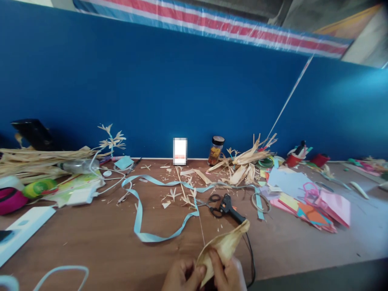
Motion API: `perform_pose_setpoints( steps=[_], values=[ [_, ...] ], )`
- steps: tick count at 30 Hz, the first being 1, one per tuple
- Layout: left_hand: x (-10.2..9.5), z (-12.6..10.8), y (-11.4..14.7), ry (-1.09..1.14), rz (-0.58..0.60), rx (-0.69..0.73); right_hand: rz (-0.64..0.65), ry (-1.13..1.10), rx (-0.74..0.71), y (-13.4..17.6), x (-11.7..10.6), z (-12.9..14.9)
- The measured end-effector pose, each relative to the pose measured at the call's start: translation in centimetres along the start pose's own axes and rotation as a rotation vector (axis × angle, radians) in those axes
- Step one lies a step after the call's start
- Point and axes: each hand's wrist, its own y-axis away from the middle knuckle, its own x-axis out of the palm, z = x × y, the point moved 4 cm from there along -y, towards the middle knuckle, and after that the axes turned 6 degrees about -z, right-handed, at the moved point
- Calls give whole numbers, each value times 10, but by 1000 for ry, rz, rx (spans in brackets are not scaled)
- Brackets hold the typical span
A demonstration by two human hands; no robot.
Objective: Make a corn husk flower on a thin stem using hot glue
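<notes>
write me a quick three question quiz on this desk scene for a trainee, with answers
1. What are the left hand and right hand both holding?
2. True or false: the black glue gun stands upright.
3. Which is nearest the black glue gun: (a) the scissors, (b) the lidded jar, (c) the white power strip?

Key:
1. A dried husk.
2. False; it lies on the brown table.
3. a

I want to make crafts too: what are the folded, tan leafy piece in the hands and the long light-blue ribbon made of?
The leafy piece looks like dried husk: matte, papery, creased. The light-blue ribbon could be fabric or plastic: faintly shiny, bending in soft waves.
</notes>
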Motion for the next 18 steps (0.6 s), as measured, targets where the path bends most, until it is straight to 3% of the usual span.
perform_pose_setpoints(
  steps=[6, 12, 18],
  values=[
    [1, -1, -1, -3, 64, -49, -5, -149, 80, -3, -1, -3],
    [0, -12, 2, 36, 132, -22, -15, -41, 32, -1, -5, -6],
    [-1, 0, -4, 86, 136, -45, -71, 18, 50, -6, -14, -9]
  ],
)
